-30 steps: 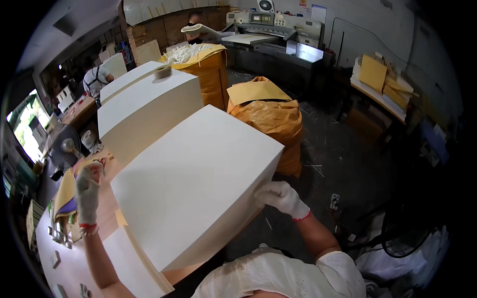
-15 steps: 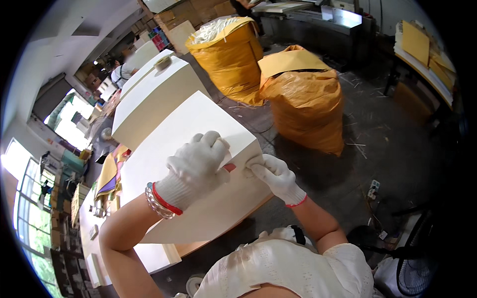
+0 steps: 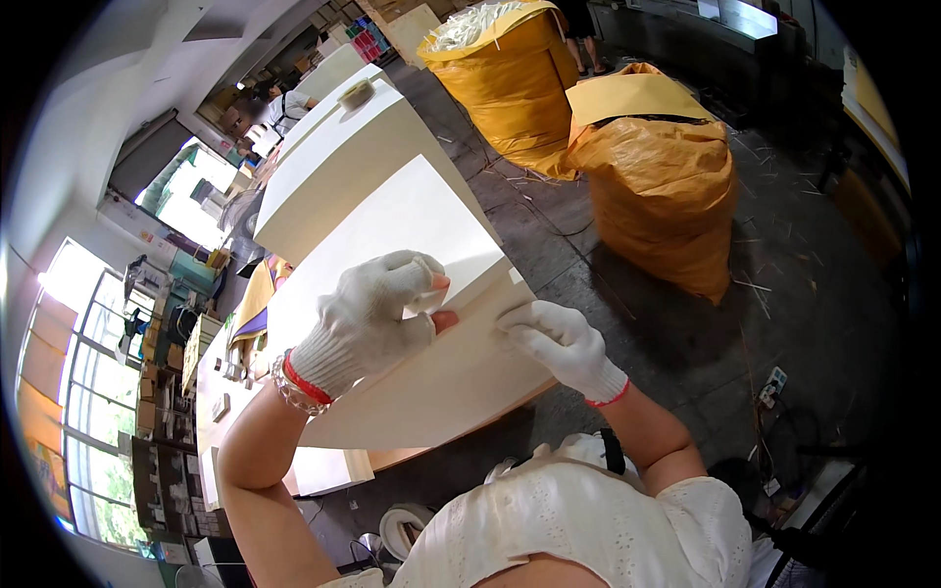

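Note:
A large white block-like stack or box (image 3: 392, 230) lies in front of me, its long edge running towards its right corner. My left hand (image 3: 377, 309), in a white knit glove with bare thumb and index tips, is curled at this edge. Its thumb and index finger bend towards each other; anything thin between them cannot be made out. At the front face near the right corner, my right hand (image 3: 564, 343), also gloved, presses its fingers together against the surface. What they pinch is hidden. A pale band (image 3: 480, 294) runs along the edge between my hands.
Beyond stands another white block (image 3: 343, 147) with a tape roll (image 3: 356, 95) on top. Two orange sacks (image 3: 500, 83) (image 3: 662, 196) stand on the dark floor (image 3: 627, 333) to the right. A person (image 3: 287, 108) is at the far left; another's legs (image 3: 585, 49) show behind the sacks.
The view has shifted, moving the surroundings rightward in the picture. My left hand sits farther from the corner along the edge, its index tip now showing. My right hand stays near the corner.

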`<control>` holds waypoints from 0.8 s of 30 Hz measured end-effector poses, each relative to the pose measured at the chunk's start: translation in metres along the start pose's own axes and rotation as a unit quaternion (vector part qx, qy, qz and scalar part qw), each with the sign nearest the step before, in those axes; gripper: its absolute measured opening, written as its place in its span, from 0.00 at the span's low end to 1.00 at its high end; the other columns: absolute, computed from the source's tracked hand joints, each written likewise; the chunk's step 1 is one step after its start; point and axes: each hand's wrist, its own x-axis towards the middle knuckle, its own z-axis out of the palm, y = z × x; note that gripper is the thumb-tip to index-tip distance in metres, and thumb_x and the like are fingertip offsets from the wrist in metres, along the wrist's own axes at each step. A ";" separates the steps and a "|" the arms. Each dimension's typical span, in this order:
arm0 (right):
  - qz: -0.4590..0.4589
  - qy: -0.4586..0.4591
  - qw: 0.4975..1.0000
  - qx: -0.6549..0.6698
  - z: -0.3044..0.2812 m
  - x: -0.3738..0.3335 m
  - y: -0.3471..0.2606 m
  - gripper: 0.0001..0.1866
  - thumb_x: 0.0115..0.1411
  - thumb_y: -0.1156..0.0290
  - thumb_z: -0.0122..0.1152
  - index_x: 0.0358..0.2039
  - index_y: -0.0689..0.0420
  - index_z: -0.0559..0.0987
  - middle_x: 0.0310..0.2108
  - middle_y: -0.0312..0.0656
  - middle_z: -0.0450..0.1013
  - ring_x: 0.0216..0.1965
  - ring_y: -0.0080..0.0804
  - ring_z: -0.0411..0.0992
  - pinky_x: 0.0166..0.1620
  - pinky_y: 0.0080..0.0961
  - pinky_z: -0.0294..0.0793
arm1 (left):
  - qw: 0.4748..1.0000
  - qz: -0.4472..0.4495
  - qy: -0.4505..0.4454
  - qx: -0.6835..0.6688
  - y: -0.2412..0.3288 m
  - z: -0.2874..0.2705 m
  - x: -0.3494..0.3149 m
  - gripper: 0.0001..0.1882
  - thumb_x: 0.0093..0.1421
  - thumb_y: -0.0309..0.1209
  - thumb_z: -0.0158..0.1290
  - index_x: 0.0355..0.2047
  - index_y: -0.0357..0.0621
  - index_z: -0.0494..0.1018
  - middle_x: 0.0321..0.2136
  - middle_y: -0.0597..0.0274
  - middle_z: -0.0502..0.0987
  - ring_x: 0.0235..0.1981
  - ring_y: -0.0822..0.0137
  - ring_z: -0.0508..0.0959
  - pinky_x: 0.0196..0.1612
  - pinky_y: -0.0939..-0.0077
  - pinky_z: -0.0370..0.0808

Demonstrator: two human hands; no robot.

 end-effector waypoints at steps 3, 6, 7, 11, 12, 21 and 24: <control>0.014 -0.006 1.000 0.000 -0.002 0.000 0.001 0.11 0.63 0.78 0.52 0.44 0.65 0.78 0.38 0.38 0.77 0.40 0.19 0.74 0.44 0.17 0.72 | 0.999 0.030 0.006 -0.027 -0.004 0.001 0.001 0.17 0.44 0.28 0.70 0.32 0.41 0.75 0.38 0.61 0.80 0.35 0.60 0.80 0.37 0.72 0.77; 0.015 -0.009 1.000 -0.003 -0.002 0.000 -0.002 0.11 0.63 0.78 0.52 0.44 0.65 0.78 0.37 0.38 0.77 0.40 0.20 0.74 0.44 0.18 0.72 | 0.999 0.027 0.005 -0.024 -0.003 0.001 0.002 0.17 0.43 0.27 0.70 0.32 0.41 0.75 0.38 0.61 0.80 0.36 0.60 0.80 0.37 0.72 0.77; 0.014 -0.011 1.000 -0.007 -0.003 0.000 -0.002 0.11 0.63 0.77 0.52 0.44 0.65 0.78 0.37 0.39 0.77 0.40 0.20 0.74 0.44 0.18 0.72 | 0.999 0.026 0.006 -0.021 -0.003 0.001 0.002 0.17 0.43 0.27 0.70 0.32 0.40 0.74 0.38 0.61 0.80 0.36 0.60 0.80 0.37 0.72 0.77; 0.010 -0.016 1.000 -0.016 -0.004 0.001 -0.001 0.11 0.63 0.77 0.52 0.44 0.65 0.78 0.37 0.39 0.77 0.40 0.20 0.74 0.44 0.18 0.73 | 1.000 0.024 0.010 -0.015 -0.004 0.002 0.001 0.17 0.43 0.27 0.70 0.31 0.40 0.74 0.38 0.60 0.80 0.36 0.60 0.80 0.37 0.72 0.77; 0.010 -0.017 1.000 -0.016 -0.004 0.001 0.000 0.11 0.63 0.77 0.52 0.44 0.65 0.78 0.37 0.39 0.77 0.39 0.20 0.74 0.44 0.18 0.73 | 1.000 0.023 0.011 -0.014 -0.005 0.002 0.001 0.17 0.43 0.26 0.70 0.31 0.40 0.74 0.38 0.60 0.80 0.36 0.60 0.80 0.37 0.72 0.77; -0.033 -0.010 0.998 -0.059 -0.012 0.000 -0.006 0.12 0.64 0.78 0.52 0.46 0.65 0.77 0.39 0.38 0.76 0.41 0.20 0.74 0.44 0.17 0.72 | 0.999 0.045 0.013 0.013 0.000 0.005 0.000 0.20 0.42 0.28 0.71 0.33 0.40 0.73 0.39 0.58 0.79 0.36 0.58 0.80 0.37 0.71 0.77; -0.022 -0.012 0.998 -0.054 -0.013 0.002 -0.009 0.12 0.63 0.78 0.52 0.46 0.65 0.77 0.40 0.39 0.76 0.41 0.21 0.74 0.44 0.17 0.72 | 0.998 0.056 0.024 0.031 -0.001 0.007 -0.001 0.20 0.42 0.29 0.71 0.33 0.40 0.74 0.39 0.58 0.79 0.36 0.58 0.80 0.37 0.71 0.77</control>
